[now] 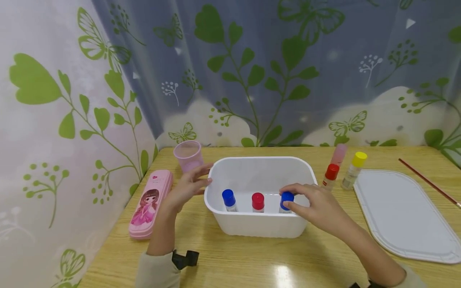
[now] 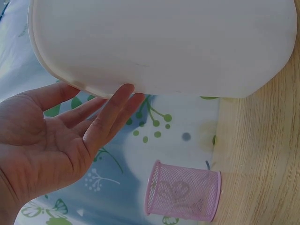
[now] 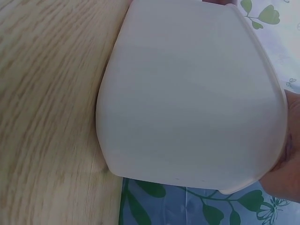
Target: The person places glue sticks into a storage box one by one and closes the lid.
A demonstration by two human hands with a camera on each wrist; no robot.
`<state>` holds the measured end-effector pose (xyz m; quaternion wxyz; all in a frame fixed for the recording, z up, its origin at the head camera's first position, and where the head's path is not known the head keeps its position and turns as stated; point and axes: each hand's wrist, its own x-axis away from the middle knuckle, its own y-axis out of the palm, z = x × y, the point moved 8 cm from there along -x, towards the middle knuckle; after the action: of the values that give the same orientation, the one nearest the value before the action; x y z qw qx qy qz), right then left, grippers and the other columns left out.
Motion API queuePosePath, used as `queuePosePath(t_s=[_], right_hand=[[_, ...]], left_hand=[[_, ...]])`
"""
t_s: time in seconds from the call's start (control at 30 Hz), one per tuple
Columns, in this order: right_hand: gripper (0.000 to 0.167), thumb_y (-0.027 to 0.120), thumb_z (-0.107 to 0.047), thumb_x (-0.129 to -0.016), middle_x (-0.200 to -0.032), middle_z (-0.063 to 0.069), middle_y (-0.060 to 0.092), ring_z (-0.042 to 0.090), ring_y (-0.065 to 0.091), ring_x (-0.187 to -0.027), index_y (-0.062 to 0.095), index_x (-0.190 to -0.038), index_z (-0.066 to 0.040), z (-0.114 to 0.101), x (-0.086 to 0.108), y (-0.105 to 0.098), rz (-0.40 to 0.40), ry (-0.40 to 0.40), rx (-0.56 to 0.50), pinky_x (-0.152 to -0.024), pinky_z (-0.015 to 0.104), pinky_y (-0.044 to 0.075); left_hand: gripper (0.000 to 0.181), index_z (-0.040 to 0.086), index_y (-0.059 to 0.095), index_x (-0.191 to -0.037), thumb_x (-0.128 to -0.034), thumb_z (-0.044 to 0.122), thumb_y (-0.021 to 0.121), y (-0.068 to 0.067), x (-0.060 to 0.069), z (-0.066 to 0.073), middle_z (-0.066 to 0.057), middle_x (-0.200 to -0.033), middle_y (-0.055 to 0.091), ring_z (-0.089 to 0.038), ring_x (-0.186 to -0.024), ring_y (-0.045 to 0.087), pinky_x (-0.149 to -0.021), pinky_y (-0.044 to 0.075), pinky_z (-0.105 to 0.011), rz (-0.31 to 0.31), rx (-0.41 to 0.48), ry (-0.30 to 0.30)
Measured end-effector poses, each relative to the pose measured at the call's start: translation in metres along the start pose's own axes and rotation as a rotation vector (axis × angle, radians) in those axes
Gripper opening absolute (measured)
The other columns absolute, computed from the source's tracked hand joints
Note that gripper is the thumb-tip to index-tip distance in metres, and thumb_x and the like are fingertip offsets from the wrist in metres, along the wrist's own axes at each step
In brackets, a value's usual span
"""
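Observation:
A white plastic tub point(image 1: 259, 226) stands on the table in the head view. Inside it are a blue-capped bottle point(image 1: 228, 199) on the left, a red-capped bottle point(image 1: 257, 202) in the middle and another blue-capped bottle point(image 1: 286, 197) on the right. My right hand point(image 1: 318, 208) reaches over the tub's right side and pinches that right-hand bottle at its cap between thumb and fingers. The tub's front wall hides the bottles' lower parts. At the tub's left rim, my left hand point(image 2: 65, 131) touches the outside with loosely extended fingers, holding nothing.
A pink mesh cup point(image 1: 189, 158) stands behind my left hand, with a pink pencil case point(image 1: 151, 204) to the left. Right of the tub are red-capped point(image 1: 331, 174), pink point(image 1: 338, 154) and yellow-capped point(image 1: 354, 172) bottles, a white lid point(image 1: 407, 216) and a thin brush point(image 1: 428, 182).

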<state>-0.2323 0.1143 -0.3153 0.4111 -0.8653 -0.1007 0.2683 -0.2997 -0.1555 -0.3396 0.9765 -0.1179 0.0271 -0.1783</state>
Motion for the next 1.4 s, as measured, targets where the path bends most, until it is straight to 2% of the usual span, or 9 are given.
queuePosePath(t_s=[0.33,0.63,1.0,1.4], right_hand=[[0.022,0.067,-0.026,-0.085,-0.094,-0.008,0.066,0.019,0.06,-0.093,0.067,-0.104,-0.016,-0.0014,-0.0017,0.0006,-0.045,-0.002,-0.032,-0.082,0.048,0.045],[0.021,0.068,-0.022,-0.084,-0.093,-0.008,0.065,0.02,0.059,-0.093,0.067,-0.104,-0.014,-0.0003,-0.003,0.0018,-0.083,0.03,-0.059,-0.081,0.047,0.046],[0.023,0.068,-0.021,-0.084,-0.1,-0.001,0.065,0.023,0.058,-0.097,0.067,-0.106,-0.014,0.0,-0.0027,0.0014,-0.076,0.023,-0.045,-0.083,0.049,0.045],[0.022,0.068,-0.024,-0.084,-0.098,-0.004,0.065,0.021,0.057,-0.095,0.067,-0.104,-0.016,0.001,-0.0023,0.0022,-0.075,0.03,-0.036,-0.082,0.048,0.045]], left_hand=[[0.051,0.0,0.032,-0.14,-0.0932,0.008,0.051,0.0002,0.0007,0.0008,-0.021,-0.138,0.036,-0.035,-0.116,0.046,-0.089,0.044,-0.045,0.001,-0.005,-0.003],[0.051,0.001,0.033,-0.14,-0.0931,0.008,0.051,0.0007,0.0004,0.002,-0.02,-0.138,0.037,-0.035,-0.116,0.046,-0.089,0.044,-0.045,0.006,-0.01,-0.009],[0.051,0.002,0.032,-0.14,-0.0934,0.008,0.051,0.0004,0.0004,0.0015,-0.02,-0.138,0.037,-0.035,-0.117,0.045,-0.09,0.043,-0.046,0.001,-0.009,-0.007],[0.051,0.0,0.033,-0.14,-0.0929,0.007,0.051,0.0,0.0,0.0011,-0.021,-0.138,0.037,-0.035,-0.116,0.046,-0.089,0.045,-0.045,0.005,-0.004,-0.007]])
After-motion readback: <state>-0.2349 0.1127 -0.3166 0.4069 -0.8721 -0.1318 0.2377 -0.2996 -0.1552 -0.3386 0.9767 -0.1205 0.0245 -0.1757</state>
